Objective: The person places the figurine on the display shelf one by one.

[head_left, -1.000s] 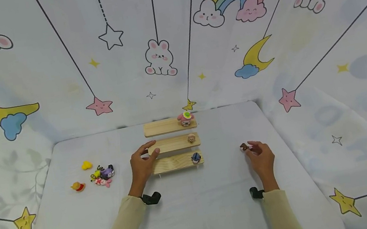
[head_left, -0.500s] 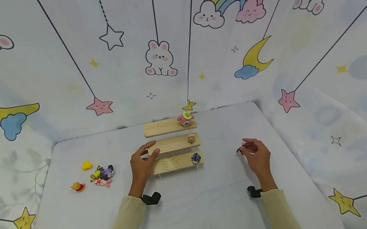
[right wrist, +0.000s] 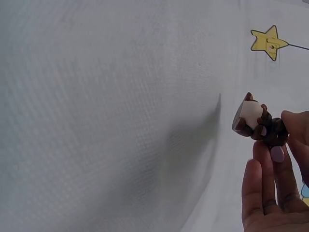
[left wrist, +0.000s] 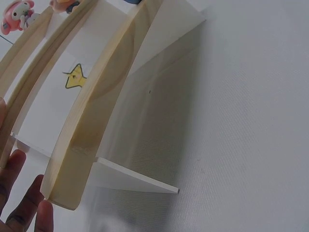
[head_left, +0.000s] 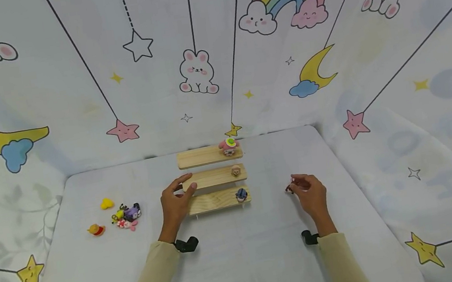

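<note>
A three-tier wooden display shelf point(head_left: 213, 201) on clear supports stands at the middle back. My left hand point(head_left: 175, 208) grips the left end of its middle board point(head_left: 209, 178), thumb at the front edge. In the left wrist view, fingertips point(left wrist: 44, 215) lie by the board ends. To the right of the shelf, my right hand point(head_left: 314, 197) pinches a small brown and white figurine point(right wrist: 253, 116) between thumb and fingers, above the table. On the right ends of the boards stand a pink figurine point(head_left: 229, 147), a tan one point(head_left: 236, 171) and a dark blue one point(head_left: 241, 194).
On the left of the white-covered table point(head_left: 243, 264) lie a yellow piece point(head_left: 106, 203), a red and yellow figurine point(head_left: 97, 230) and a cluster of figurines including a purple one point(head_left: 132, 212). A patterned cloth wall point(head_left: 159, 97) rises behind and at both sides.
My right hand has moved left toward the shelf and slightly nearer, with the brown and white figurine turning in its fingers. The left hand and shelf stay put.
</note>
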Available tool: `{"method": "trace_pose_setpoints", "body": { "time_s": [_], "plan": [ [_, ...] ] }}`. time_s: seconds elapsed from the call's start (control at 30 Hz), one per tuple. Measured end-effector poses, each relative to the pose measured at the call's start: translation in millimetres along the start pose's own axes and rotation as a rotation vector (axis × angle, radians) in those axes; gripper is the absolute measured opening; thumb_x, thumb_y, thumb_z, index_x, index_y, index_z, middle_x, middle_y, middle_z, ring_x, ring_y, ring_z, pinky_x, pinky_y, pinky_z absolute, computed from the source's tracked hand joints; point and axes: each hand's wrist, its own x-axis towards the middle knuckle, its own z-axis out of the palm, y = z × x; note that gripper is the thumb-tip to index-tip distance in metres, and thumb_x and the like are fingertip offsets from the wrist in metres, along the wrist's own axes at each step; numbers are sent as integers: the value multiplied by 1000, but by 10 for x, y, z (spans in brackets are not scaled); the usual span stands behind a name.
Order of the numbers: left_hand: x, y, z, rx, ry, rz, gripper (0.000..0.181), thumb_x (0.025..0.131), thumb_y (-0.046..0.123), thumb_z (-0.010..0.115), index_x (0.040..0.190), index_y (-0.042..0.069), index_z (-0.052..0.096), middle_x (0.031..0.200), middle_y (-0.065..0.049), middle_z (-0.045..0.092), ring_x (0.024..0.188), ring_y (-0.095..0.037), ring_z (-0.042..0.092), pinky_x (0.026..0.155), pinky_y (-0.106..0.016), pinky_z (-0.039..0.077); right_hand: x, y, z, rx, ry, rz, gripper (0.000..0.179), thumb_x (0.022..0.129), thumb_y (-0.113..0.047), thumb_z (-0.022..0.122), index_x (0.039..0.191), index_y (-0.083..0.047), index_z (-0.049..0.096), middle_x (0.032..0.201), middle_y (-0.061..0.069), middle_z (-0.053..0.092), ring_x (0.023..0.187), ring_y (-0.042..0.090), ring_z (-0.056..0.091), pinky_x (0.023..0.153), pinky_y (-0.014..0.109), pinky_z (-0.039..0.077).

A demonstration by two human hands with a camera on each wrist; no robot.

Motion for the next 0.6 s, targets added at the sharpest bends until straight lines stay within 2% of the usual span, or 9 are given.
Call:
{"method": "trace_pose_setpoints", "body": {
  "time_s": [0.2,0.6],
  "plan": [
    [12,-6,3,6,0,2,37,94,44,82,129,34,77,138,7,72,120,-20,62,87,-27,50,-30,44,17,-32,-32,45,27,96,-11,79,123,-13,79,116,10,74,104,24,68,84,12,47],
    [12,-18,-3,3,0,3,37,94,45,81,129,34,77,139,7,72,120,-20,61,87,-27,50,-42,128,50,-71,-109,64,28,97,-19,80,124,-11,79,116,10,75,107,26,70,87,23,51]
  ]
}}
